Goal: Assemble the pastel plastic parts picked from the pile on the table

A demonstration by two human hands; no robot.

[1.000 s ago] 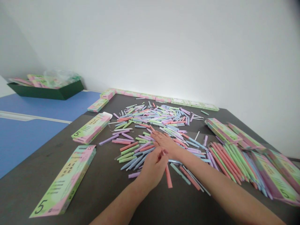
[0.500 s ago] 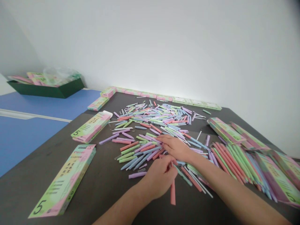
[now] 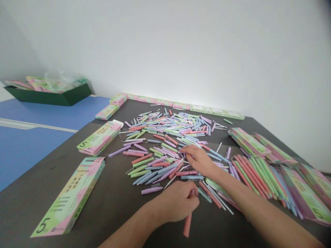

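Noted: left hand [image 3: 177, 203] at 6 o'clock, fingers clenched around a pink pen [image 3: 187, 225] that juts out below the fist. Right hand [image 3: 199, 160] at centre, fingers released, resting on the loose pastel pens [image 3: 160, 137], which spread out to 12 o'clock across the dark worktop [image 3: 49, 165]. Pens laid side by side [image 3: 252, 179] at 3 o'clock. Printed cartons marked 5 [image 3: 68, 198] lie at 9 o'clock; a row of cartons [image 3: 176, 105] lines the far edge at 12 o'clock. A green tray [image 3: 49, 99] holding more cartons sits at 10 o'clock on a blue desk [image 3: 38, 110].
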